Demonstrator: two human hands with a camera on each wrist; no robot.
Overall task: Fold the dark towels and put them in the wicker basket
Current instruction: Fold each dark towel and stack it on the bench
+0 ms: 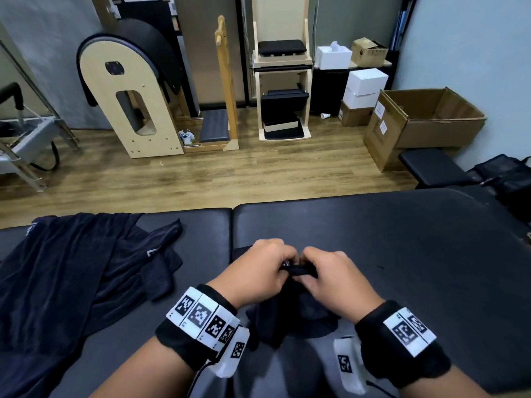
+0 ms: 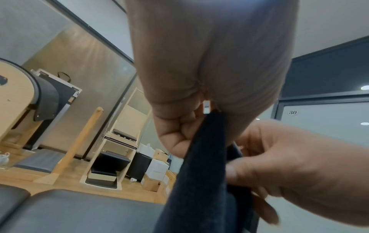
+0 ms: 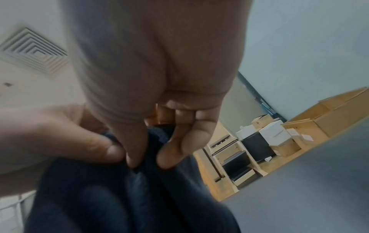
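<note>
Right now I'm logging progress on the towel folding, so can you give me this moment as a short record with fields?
surface: dark padded table
held towel: dark towel, bunched, hanging from both hands over the table's near edge
left hand: left hand pinches the towel's top edge, by a small white tag
right hand: right hand pinches the same edge, close beside the left
waiting towels: unfolded dark pile on the table's left part
wicker basket: not in view
folded towels: none visible

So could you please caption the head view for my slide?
Both hands pinch a dark towel over the padded table.
</note>
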